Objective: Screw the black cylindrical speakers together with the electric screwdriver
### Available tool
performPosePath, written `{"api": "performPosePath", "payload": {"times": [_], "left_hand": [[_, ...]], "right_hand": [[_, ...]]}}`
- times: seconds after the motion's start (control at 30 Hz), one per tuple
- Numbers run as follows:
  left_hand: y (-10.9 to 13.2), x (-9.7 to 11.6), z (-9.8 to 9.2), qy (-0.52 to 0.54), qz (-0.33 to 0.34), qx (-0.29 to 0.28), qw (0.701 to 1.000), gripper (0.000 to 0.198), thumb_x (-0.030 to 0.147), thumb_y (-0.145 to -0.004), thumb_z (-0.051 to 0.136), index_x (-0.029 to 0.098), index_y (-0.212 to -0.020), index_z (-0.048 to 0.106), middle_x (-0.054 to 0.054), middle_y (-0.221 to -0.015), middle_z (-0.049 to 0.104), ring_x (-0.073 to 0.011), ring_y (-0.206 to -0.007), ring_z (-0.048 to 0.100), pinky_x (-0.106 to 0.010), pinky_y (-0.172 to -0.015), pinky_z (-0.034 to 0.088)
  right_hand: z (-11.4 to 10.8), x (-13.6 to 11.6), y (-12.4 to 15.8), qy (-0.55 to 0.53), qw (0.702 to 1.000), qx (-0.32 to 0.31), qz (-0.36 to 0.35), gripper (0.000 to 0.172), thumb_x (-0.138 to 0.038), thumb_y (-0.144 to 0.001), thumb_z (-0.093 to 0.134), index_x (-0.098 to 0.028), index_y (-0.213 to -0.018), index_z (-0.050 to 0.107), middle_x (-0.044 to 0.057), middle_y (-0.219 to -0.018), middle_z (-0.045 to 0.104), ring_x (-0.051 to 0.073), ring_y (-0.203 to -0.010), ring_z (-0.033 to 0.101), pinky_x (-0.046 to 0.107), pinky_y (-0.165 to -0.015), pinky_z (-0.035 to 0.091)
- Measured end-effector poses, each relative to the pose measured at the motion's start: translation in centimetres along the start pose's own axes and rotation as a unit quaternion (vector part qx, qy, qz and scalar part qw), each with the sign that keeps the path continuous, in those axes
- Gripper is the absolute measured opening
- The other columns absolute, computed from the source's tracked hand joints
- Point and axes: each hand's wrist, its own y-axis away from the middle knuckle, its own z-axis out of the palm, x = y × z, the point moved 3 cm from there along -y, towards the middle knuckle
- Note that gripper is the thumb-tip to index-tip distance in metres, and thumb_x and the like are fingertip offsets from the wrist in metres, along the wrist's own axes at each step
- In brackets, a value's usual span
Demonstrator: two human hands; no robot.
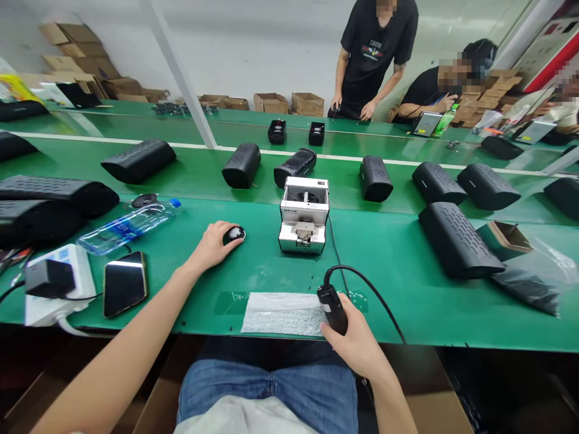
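My left hand (214, 246) rests on the green worktop with its fingers around a small round black-and-silver part (236, 234). In my right hand (355, 337) is a black corded electric screwdriver (332, 308), its cable end up; its tip is hidden. That hand is by the table's front edge, at the right end of a bubble-wrap sheet (283, 314) taped to the worktop. Between and beyond both hands stands a white screw feeder (304, 226), a cable running down from its right side.
Left lie a water bottle (131, 228), a phone (125, 284) and a white power strip (84, 265). Several black speaker housings (459, 241) line the green belt (199, 175) and right side. A plastic bag (538, 274) is at right. Co-workers (377, 54) work across the belt.
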Motion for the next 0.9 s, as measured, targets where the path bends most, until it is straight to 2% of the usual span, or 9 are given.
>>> {"api": "performPosePath", "payload": {"times": [0.07, 0.17, 0.3, 0.4, 0.53, 0.63, 0.7, 0.8, 0.9], "left_hand": [[0.5, 1.5, 0.1, 0.005, 0.026, -0.023, 0.999, 0.032, 0.045, -0.099, 0.070, 0.021, -0.120, 0.067, -0.010, -0.120, 0.067, -0.0335, -0.116, 0.064, -0.054, -0.113, 0.053], [3.1, 6.3, 0.9, 0.025, 0.089, -0.096, 0.991, 0.031, 0.044, -0.098, 0.073, 0.027, -0.124, 0.069, -0.006, -0.128, 0.066, -0.0295, -0.114, 0.070, -0.044, -0.105, 0.058], [6.6, 14.3, 3.5, 0.024, 0.235, -0.263, 0.936, 0.039, 0.023, -0.095, 0.072, 0.028, -0.133, 0.065, -0.007, -0.134, 0.065, -0.0274, -0.110, 0.073, -0.038, -0.093, 0.059], [6.8, 17.9, 5.3, 0.013, 0.280, -0.295, 0.913, 0.038, 0.016, -0.092, 0.073, 0.025, -0.128, 0.064, -0.006, -0.120, 0.067, -0.0271, -0.104, 0.073, -0.036, -0.088, 0.058], [5.4, 19.2, 7.1, -0.006, 0.269, -0.273, 0.924, 0.034, 0.015, -0.094, 0.074, 0.023, -0.124, 0.063, -0.007, -0.118, 0.067, -0.0274, -0.102, 0.073, -0.037, -0.087, 0.059], [4.5, 19.4, 8.2, -0.028, 0.246, -0.231, 0.941, 0.037, 0.012, -0.097, 0.068, 0.021, -0.132, 0.060, -0.013, -0.128, 0.066, -0.0322, -0.115, 0.073, -0.042, -0.097, 0.061], [4.1, 19.7, 8.9, -0.037, 0.237, -0.207, 0.948, 0.039, 0.010, -0.098, 0.065, 0.020, -0.135, 0.059, -0.016, -0.132, 0.065, -0.0347, -0.121, 0.073, -0.046, -0.101, 0.061], [3.6, 20.2, 9.8, -0.039, 0.233, -0.183, 0.954, 0.040, 0.009, -0.096, 0.064, 0.019, -0.134, 0.061, -0.017, -0.133, 0.066, -0.0364, -0.118, 0.074, -0.049, -0.102, 0.062], [3.5, 20.0, 9.9, -0.024, 0.237, -0.174, 0.956, 0.043, 0.008, -0.093, 0.066, 0.019, -0.135, 0.062, -0.019, -0.134, 0.067, -0.0389, -0.123, 0.073, -0.053, -0.106, 0.062]], "right_hand": [[0.1, 0.3, -0.2, -0.012, 1.000, 0.003, 0.027, 0.035, -0.027, -0.097, 0.069, -0.024, -0.131, 0.074, 0.006, -0.121, 0.073, 0.023, -0.099, 0.069, 0.038, -0.091, 0.062], [0.1, 0.8, -0.3, -0.024, 0.999, 0.001, 0.046, 0.037, -0.029, -0.097, 0.069, -0.024, -0.133, 0.073, 0.006, -0.120, 0.074, 0.021, -0.087, 0.066, 0.033, -0.075, 0.060], [0.0, 0.9, -0.3, -0.027, 0.998, 0.000, 0.051, 0.039, -0.031, -0.095, 0.071, -0.024, -0.133, 0.071, 0.006, -0.118, 0.074, 0.018, -0.082, 0.063, 0.030, -0.067, 0.056], [0.1, 0.9, -0.4, -0.029, 0.998, 0.002, 0.053, 0.037, -0.030, -0.094, 0.070, -0.023, -0.131, 0.072, 0.007, -0.117, 0.074, 0.018, -0.081, 0.062, 0.030, -0.066, 0.055], [0.2, 0.8, -0.5, -0.040, 0.998, 0.008, 0.049, 0.037, -0.028, -0.091, 0.070, -0.021, -0.127, 0.072, 0.006, -0.112, 0.073, 0.018, -0.080, 0.062, 0.029, -0.066, 0.055], [0.2, 0.6, -0.5, -0.046, 0.998, 0.020, 0.048, 0.035, -0.027, -0.089, 0.071, -0.020, -0.123, 0.072, 0.005, -0.107, 0.071, 0.017, -0.077, 0.060, 0.027, -0.064, 0.054], [0.2, 0.4, -0.5, -0.047, 0.997, 0.029, 0.048, 0.032, -0.026, -0.086, 0.072, -0.019, -0.117, 0.071, 0.003, -0.102, 0.068, 0.015, -0.074, 0.059, 0.026, -0.061, 0.053], [0.3, 0.4, -0.7, -0.049, 0.997, 0.035, 0.053, 0.031, -0.025, -0.083, 0.072, -0.018, -0.113, 0.069, 0.000, -0.093, 0.061, 0.013, -0.064, 0.056, 0.025, -0.053, 0.051], [0.5, 0.6, -0.8, -0.053, 0.996, 0.034, 0.063, 0.033, -0.027, -0.081, 0.072, -0.018, -0.113, 0.068, -0.003, -0.088, 0.057, 0.011, -0.055, 0.054, 0.027, -0.047, 0.052]]}}
